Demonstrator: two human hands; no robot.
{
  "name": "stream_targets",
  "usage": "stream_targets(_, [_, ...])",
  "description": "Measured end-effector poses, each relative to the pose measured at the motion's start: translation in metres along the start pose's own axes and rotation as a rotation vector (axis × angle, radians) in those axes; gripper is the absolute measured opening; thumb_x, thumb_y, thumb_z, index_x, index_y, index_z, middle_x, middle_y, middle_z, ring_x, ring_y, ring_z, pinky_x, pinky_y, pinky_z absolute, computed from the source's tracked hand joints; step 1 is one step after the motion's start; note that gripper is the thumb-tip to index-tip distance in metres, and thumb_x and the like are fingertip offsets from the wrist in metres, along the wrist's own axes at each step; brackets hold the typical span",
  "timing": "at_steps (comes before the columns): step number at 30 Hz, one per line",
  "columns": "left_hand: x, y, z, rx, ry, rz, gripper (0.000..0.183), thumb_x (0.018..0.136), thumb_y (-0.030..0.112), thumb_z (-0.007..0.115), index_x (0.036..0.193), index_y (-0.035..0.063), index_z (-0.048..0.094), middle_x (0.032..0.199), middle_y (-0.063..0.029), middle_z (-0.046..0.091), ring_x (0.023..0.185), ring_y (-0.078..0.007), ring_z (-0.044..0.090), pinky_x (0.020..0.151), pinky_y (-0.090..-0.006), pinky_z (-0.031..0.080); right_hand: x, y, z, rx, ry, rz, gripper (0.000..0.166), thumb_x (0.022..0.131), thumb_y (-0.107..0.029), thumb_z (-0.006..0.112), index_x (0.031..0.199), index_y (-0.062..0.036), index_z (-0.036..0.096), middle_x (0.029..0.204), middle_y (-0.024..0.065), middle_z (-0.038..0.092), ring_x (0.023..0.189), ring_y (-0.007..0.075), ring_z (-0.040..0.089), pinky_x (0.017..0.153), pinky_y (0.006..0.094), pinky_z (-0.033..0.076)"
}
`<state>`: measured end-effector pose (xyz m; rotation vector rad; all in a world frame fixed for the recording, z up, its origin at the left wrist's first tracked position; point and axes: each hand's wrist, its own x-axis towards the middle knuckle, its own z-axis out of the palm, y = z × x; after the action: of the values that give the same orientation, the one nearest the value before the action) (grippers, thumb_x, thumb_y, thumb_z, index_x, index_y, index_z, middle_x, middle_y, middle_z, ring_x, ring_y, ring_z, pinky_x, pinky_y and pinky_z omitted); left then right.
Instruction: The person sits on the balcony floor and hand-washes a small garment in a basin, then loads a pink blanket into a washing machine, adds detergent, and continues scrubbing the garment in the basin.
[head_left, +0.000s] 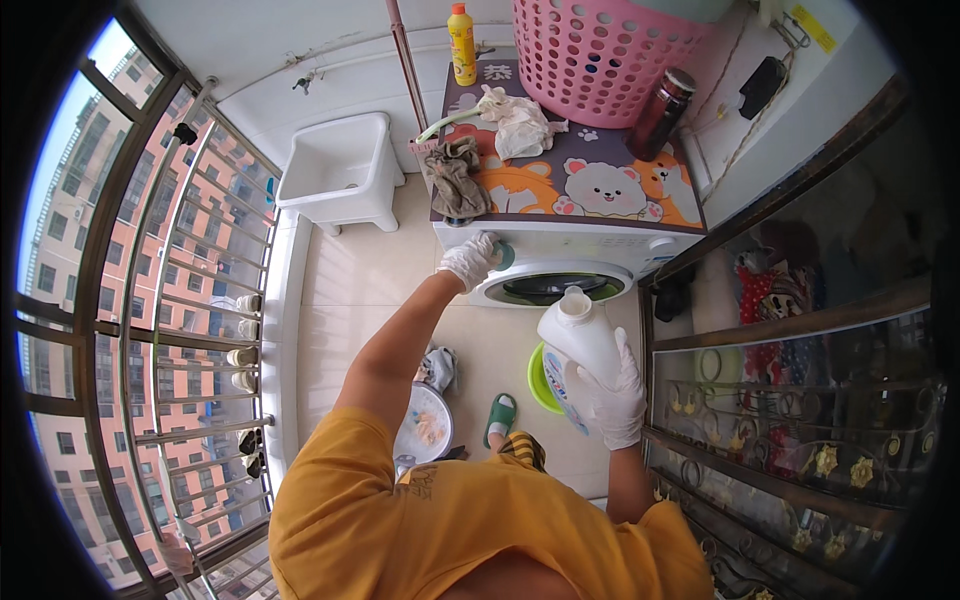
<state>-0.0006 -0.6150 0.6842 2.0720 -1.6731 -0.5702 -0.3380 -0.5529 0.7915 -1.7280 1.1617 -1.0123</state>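
My left hand (471, 262), in a white glove, is at the upper left front of the white washing machine (551, 238). Its fingers hold a round teal cap-like piece (504, 257), partly hidden by the glove. In my right hand (613, 401), also gloved, is a white plastic jug (574, 334) with a printed label. The jug is tilted, and its uncapped mouth points toward the machine. Below its mouth the round door (555, 286) looks shut.
A patterned mat (517, 187) covers the machine top, bearing a grey rag (456, 180), crumpled white cloth (517, 124), yellow bottle (462, 45), dark flask (660, 112) and pink basket (600, 60). A green basin (538, 379) and a white bucket (431, 427) are on the floor. Left stands a white sink (337, 161).
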Motion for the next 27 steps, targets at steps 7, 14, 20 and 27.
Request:
stream_targets(7, [-0.048,0.051,-0.058,-0.774,0.001,0.07,0.032,0.091,0.018,0.052,0.121,0.006,0.052,0.1,-0.0048,0.06,0.086,-0.0123,0.053,0.079,-0.0256,0.044,-0.018,0.054,0.037,0.074,-0.152,-0.049,0.072,0.072,-0.005,0.074,0.134,-0.0008,0.04,0.121,0.0178,0.056,0.108,0.024,0.057,0.091,0.0326,0.046])
stream_targets(14, [-0.106,0.13,-0.124,-0.211,-0.106,0.271,0.037,0.084,0.023,0.061,0.118,0.008,0.056,0.099,-0.014,0.058,0.092,-0.0312,0.057,0.082,-0.0378,0.047,-0.013,0.008,0.039,-0.068,-0.141,-0.286,0.067,0.069,-0.009,0.078,0.127,-0.0003,0.046,0.106,0.0178,0.063,0.093,0.0278,0.064,0.079,0.0335,0.052])
stream_targets(20, [-0.135,0.141,-0.17,-0.02,-0.105,0.218,0.038,0.083,0.02,0.057,0.118,0.0063,0.056,0.101,-0.0153,0.058,0.093,-0.0316,0.057,0.082,-0.0379,0.047,-0.011,-0.032,0.033,-0.089,-0.147,-0.421,0.065,0.067,-0.015,0.08,0.123,0.0004,0.05,0.103,0.02,0.064,0.088,0.0309,0.066,0.074,0.0341,0.053])
stream_targets(27, [-0.17,0.136,-0.189,-0.053,-0.015,0.172,0.037,0.081,0.016,0.056,0.117,0.0042,0.056,0.102,-0.017,0.058,0.093,-0.0312,0.058,0.084,-0.0383,0.047,-0.02,-0.044,0.034,-0.055,-0.188,-0.453,0.067,0.067,-0.012,0.08,0.125,-0.0015,0.05,0.101,0.0191,0.064,0.088,0.0299,0.066,0.074,0.0337,0.053])
